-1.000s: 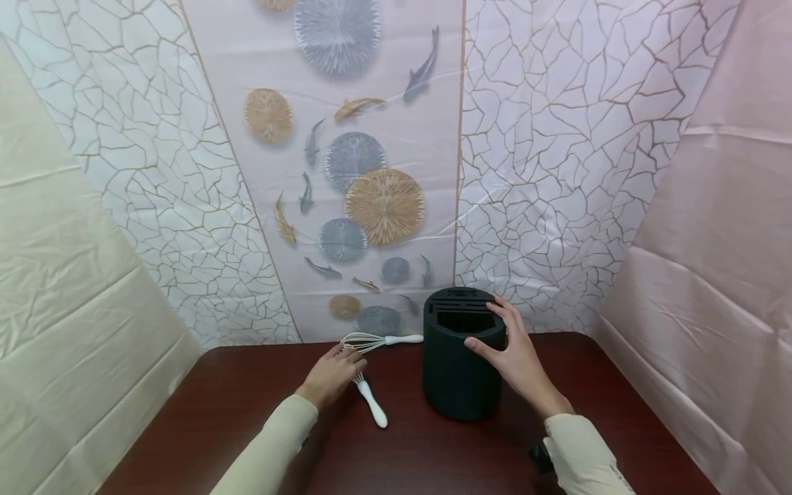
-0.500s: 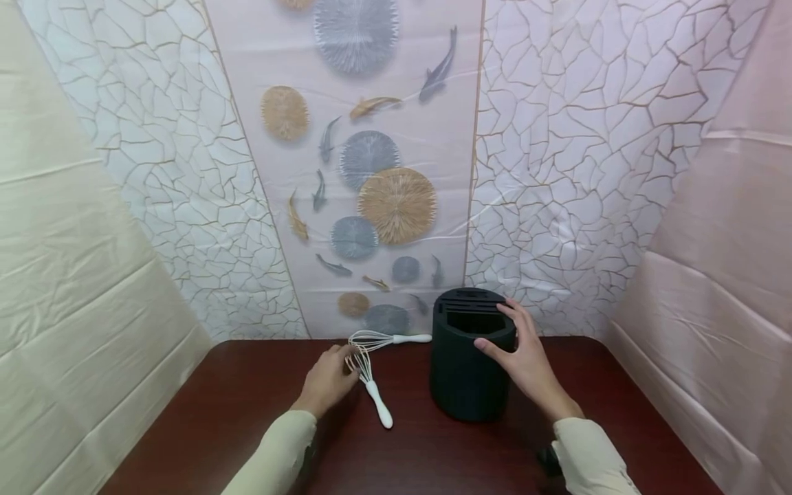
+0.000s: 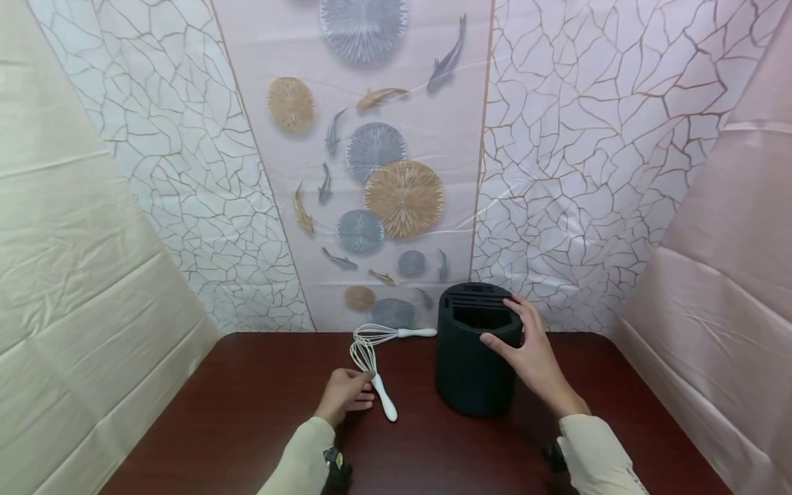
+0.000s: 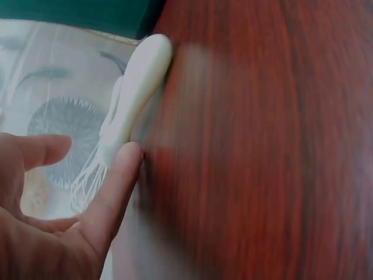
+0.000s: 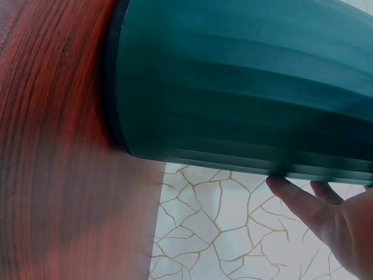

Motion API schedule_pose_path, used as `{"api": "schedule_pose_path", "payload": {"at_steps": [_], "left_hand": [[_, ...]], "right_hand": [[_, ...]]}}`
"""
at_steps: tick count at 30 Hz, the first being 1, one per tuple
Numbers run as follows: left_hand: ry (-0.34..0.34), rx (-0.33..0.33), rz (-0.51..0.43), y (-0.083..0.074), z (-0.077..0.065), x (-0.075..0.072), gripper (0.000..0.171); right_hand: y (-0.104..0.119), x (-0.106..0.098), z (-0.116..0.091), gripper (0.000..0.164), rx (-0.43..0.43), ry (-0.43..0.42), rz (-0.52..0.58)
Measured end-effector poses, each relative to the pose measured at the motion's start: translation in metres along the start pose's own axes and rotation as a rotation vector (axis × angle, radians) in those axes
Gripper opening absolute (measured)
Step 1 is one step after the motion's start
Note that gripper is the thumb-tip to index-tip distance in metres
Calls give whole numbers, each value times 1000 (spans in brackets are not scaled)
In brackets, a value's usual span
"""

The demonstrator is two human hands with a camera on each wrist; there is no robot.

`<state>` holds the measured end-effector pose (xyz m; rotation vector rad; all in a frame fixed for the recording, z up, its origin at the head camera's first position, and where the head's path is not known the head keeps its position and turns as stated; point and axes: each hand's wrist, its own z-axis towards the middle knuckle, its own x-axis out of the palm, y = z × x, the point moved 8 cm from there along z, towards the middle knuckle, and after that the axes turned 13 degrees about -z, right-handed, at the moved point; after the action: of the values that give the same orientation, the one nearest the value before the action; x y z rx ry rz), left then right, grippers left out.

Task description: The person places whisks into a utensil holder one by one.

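1. Bending toward the nearer white balloon whisk [image 3: 381,392], the left hand [image 3: 348,393] has its fingertips at the neck, where wires meet handle. Its thumb and index finger stand apart in the left wrist view, with the fingertip right by the handle; whether it touches, I cannot tell.
2. That whisk lies on the reddish-brown wood-grain table [image 3: 247,399], handle pointing toward the person, its wire loops reaching away.
3. A second white balloon whisk [image 3: 406,333] lies crosswise at the table's back edge, handle toward the holder; in the head view the two wire heads overlap.
4. The right hand [image 3: 535,352] clasps the dark green slotted utensil holder [image 3: 473,371] at its upper right side, thumb on the near rim, fingers toward the back.
5. The holder stands upright on the table, right of both whisks, narrow slots behind a larger compartment in its top.
6. Behind rises a patterned cloth backdrop [image 3: 433,275] with printed fish and round lily-pad shapes; pale sleeves [image 3: 302,454] cover both forearms.
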<state>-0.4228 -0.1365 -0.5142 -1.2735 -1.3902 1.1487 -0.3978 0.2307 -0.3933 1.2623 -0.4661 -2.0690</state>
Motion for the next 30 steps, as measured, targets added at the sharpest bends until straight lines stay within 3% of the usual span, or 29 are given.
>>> {"api": "schedule_pose_path", "payload": {"at_steps": [5,9,13,23,30], "left_hand": [[-48,48,117,2,-4,8,56],[-72,57,143,7,-5,7,41],[-80,43,80,12,-5,7,35],[-11,10,-92,10,-3,17,49],[52,57,-144,-3,0,25,55]], "right_hand": [[0,4,-2,83,0,3,16],[2,9,-2,83,-3,13,32],[2,12,-3,84,1,16,31],[0,6,-2,85,18,4,28],[-4,0,-1,86,24,-5,10]]}}
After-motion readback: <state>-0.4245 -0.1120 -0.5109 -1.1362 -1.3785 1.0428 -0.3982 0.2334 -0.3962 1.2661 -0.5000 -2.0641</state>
